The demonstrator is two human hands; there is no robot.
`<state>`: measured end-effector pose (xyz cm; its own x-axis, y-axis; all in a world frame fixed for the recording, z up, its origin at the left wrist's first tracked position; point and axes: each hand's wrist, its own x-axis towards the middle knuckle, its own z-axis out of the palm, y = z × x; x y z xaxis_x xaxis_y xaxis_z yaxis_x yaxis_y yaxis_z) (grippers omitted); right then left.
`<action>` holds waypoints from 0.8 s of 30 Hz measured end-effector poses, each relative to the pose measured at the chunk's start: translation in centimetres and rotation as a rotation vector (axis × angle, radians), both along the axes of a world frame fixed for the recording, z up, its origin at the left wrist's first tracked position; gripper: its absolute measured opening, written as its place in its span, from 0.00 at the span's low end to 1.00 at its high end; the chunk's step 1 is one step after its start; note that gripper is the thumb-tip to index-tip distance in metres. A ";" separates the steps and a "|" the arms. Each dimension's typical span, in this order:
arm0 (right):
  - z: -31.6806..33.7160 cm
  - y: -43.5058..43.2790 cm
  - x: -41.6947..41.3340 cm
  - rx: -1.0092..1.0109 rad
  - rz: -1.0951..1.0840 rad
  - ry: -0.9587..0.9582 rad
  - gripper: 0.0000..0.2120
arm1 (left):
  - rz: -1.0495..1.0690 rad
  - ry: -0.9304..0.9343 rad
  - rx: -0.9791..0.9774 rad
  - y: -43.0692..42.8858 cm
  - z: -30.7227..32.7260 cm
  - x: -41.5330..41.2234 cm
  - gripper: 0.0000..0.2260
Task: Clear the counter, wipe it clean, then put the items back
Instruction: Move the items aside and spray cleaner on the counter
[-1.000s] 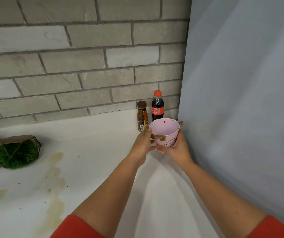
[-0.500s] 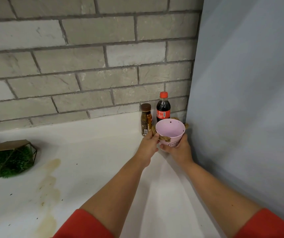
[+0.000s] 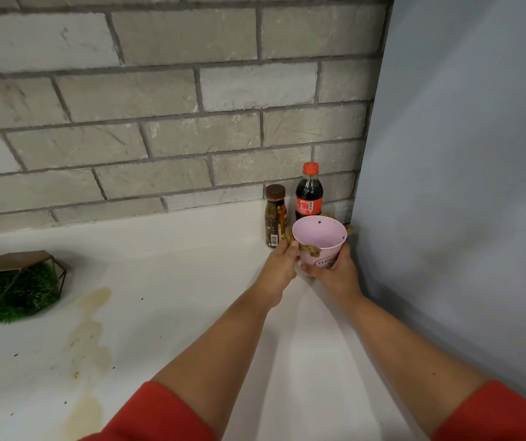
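A small pink bucket with rope handles is in the far right corner of the white counter. My left hand grips its left side by the rope handle. My right hand curls round its front and right side. Whether the bucket's base touches the counter is hidden by my hands. Right behind it stand a brown bottle and a cola bottle with a red cap, both against the brick wall.
A green moss plant in a gold wire frame sits at the left. Brownish stains run down the left half of the counter. A grey-blue wall closes the right side, close to the bucket.
Both hands have carried the pink bucket a little farther back toward the corner, closer to the two bottles. The grip of both hands is the same.
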<state>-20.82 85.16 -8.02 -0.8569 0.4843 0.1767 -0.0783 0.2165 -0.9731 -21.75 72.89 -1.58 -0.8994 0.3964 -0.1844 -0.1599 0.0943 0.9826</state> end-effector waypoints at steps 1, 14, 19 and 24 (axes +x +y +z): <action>0.1 0.0 0.0 0.002 0.003 -0.006 0.42 | 0.000 -0.007 0.001 0.0 0.1 0.0 0.19; 1.8 -1.4 1.8 0.190 -0.212 -0.397 0.41 | 0.068 -0.015 -0.081 -1.2 0.3 0.8 0.19; 2.1 -3.1 2.8 0.014 -0.187 -0.454 0.31 | 0.133 -0.030 -0.091 -2.6 0.4 1.2 0.17; 3.0 -5.9 3.6 -0.049 0.019 -0.514 0.17 | 0.131 0.027 -0.124 -4.2 1.0 2.5 0.16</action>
<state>-17.20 79.30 -5.02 -0.8361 0.4646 -0.2918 0.4087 0.1728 -0.8961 -19.20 68.69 -0.63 -0.9471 0.2514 -0.1996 -0.1525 0.1948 0.9689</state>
